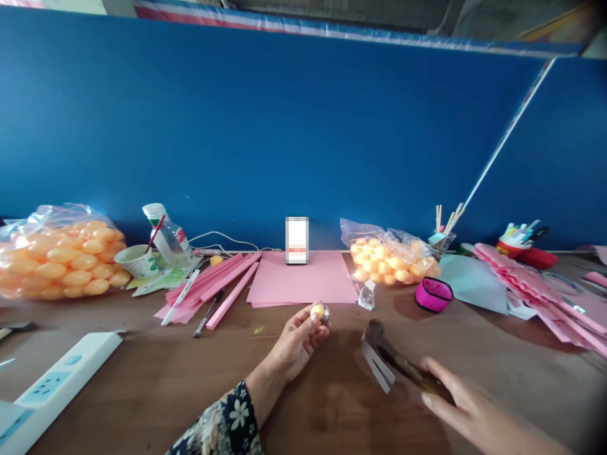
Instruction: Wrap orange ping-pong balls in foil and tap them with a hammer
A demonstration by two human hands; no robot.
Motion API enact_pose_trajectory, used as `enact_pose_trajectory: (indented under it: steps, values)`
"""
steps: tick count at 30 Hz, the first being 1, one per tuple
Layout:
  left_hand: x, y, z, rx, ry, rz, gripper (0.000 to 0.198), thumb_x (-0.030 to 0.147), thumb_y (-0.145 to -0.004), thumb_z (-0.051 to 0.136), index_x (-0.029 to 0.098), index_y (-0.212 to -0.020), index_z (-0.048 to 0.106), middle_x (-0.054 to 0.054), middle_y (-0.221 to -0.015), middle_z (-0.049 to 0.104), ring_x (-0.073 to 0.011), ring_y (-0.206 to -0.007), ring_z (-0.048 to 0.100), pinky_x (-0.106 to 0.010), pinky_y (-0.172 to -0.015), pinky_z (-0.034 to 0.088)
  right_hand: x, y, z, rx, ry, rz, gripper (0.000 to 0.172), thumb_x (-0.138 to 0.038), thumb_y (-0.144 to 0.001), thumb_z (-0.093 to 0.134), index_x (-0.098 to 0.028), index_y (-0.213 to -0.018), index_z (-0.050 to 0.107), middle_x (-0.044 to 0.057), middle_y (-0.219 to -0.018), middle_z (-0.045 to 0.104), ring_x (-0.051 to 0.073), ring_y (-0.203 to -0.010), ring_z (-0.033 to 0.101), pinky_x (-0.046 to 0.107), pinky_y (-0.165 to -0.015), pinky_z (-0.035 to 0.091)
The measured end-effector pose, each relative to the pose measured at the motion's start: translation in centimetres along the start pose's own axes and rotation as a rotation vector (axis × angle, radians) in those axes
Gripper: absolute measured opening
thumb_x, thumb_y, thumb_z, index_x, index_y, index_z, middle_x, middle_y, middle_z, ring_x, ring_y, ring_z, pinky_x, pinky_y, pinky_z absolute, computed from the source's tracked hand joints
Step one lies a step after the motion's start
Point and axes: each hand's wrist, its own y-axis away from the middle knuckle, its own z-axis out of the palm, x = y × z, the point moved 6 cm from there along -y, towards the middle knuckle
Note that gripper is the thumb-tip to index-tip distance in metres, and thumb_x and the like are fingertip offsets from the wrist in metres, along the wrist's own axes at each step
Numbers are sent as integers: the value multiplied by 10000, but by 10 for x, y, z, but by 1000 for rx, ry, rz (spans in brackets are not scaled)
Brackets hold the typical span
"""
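While reaching over the brown table (341, 411), with the pink paper sheets (303, 281) beyond, grips the claw hammer (408, 366) by its handle in the right hand (469, 407), head end leftward. Pinches the yellow ball (318, 310), shiny on one side, between thumb and fingers of the left hand (296, 344), left of the hammer head and apart from it.

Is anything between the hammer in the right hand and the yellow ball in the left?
Nothing visible stands between the hammer and the yellow ball; only the left hand itself partly covers the ball.
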Motion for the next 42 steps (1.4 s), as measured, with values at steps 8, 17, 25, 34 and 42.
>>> enact_pose_trajectory:
  steps: [8, 17, 25, 34, 42]
  values:
    - [2, 4, 7, -88, -24, 8, 305, 155, -693, 678, 180, -992, 618, -54, -915, 643, -148, -848, 602, -234, -755, 440, -89, 23, 23, -125, -532, -22, 549, -582, -828, 342, -162, -1168, 441, -41, -550, 481, 133, -482, 454, 305, -609, 414]
    - [1, 2, 10, -90, -69, 28, 447, 113, -627, 724, 186, -1056, 622, -64, -939, 673, -129, -788, 597, -257, -768, 404, -103, 17, 29, -121, -504, -26, 506, -578, -838, 343, -180, -1138, 430, -82, -479, 351, 122, -454, 384, 280, -546, 341]
    - [0, 2, 9, -105, -110, 61, 466, 94, -636, 711, 198, -1080, 617, -70, -1021, 669, -140, -859, 591, -238, -769, 396, -104, 20, 26, -99, -442, -23, 476, -551, -856, 324, -194, -1157, 413, -80, -483, 357, 124, -470, 390, 293, -579, 368]
    - [0, 3, 13, -134, -223, 112, 487, 97, -613, 724, 193, -1080, 623, -86, -1031, 673, -187, -911, 596, -283, -797, 417, -105, 19, 23, -94, -460, -12, 490, -563, -830, 371, -199, -1146, 462, -73, -479, 396, 119, -453, 420, 281, -556, 376]
    - [2, 4, 15, -117, -274, 117, 541, 88, -611, 723, 193, -1121, 577, -86, -1077, 647, -174, -886, 603, -254, -731, 456, -108, 19, 21, -114, -403, 6, 478, -554, -832, 374, -195, -1132, 474, -70, -475, 389, 125, -467, 430, 279, -563, 391]
